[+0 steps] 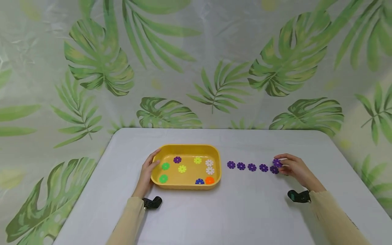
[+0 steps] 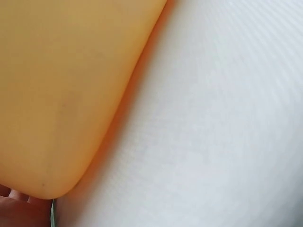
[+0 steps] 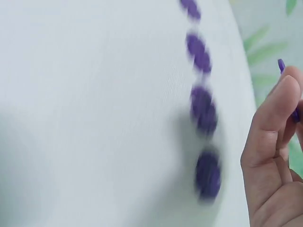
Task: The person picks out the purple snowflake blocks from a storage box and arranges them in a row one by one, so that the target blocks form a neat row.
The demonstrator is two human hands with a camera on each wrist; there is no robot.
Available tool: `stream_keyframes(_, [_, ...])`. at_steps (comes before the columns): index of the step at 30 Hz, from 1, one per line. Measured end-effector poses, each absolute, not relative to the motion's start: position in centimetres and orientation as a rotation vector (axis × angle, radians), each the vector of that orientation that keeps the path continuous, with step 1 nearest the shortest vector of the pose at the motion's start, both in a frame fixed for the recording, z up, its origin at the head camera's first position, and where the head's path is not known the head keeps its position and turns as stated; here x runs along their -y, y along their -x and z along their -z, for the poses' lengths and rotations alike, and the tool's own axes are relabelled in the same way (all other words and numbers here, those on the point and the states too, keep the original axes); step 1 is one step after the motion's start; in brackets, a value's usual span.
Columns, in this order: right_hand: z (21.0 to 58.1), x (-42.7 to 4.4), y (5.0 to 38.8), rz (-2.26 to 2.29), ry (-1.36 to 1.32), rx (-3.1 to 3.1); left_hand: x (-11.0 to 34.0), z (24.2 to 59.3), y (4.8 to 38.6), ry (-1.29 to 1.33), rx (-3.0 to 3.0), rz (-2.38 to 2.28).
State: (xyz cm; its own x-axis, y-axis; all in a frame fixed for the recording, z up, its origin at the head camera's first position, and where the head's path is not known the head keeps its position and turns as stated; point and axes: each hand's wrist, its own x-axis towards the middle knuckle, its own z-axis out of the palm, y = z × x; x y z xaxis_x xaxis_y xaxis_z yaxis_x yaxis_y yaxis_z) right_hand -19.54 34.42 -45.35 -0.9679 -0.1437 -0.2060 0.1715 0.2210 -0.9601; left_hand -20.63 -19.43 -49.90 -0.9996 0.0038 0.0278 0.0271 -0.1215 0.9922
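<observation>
My left hand [image 1: 147, 173] grips the left wall of a yellow tray [image 1: 186, 187], its thumb over the rim. In the left wrist view the outer wall of the tray [image 2: 71, 94] fills the left side, with part of the hand [image 2: 23, 210] at the lower corner. Between the thumb and fingers of my right hand [image 1: 295, 170] is a purple snowflake disc [image 1: 277, 162]. It is held above the right end of a row of several purple snowflake discs [image 1: 252, 167]. The right wrist view shows the pinched disc edge-on, mostly hidden by the fingers [image 3: 279, 109].
Inside the tray lie several loose discs: green [image 1: 163, 178], yellow [image 1: 182, 169], white [image 1: 209, 170], orange [image 1: 209, 180], blue [image 1: 199, 181] and one purple [image 1: 177, 159]. A white cloth covers the table [image 1: 239, 211]. A leaf-patterned curtain [image 1: 214, 51] hangs behind it.
</observation>
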Motion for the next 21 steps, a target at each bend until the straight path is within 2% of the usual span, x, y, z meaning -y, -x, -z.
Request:
stream_keyframes(7, [47.5,-39.1,18.0,1.696,-0.182,-2.437,19.4,49.8,20.5,0.038,2.073,2.346])
stream_keyframes(14, [48.0,-39.2,18.0,1.400,-0.234,-2.674,19.5,49.9,20.5,0.041,2.071,2.342])
stream_keyframes(21, [47.6,-38.5,18.1,1.035,-0.164,-2.964,19.5,49.9,20.6,0.041,2.077,2.347])
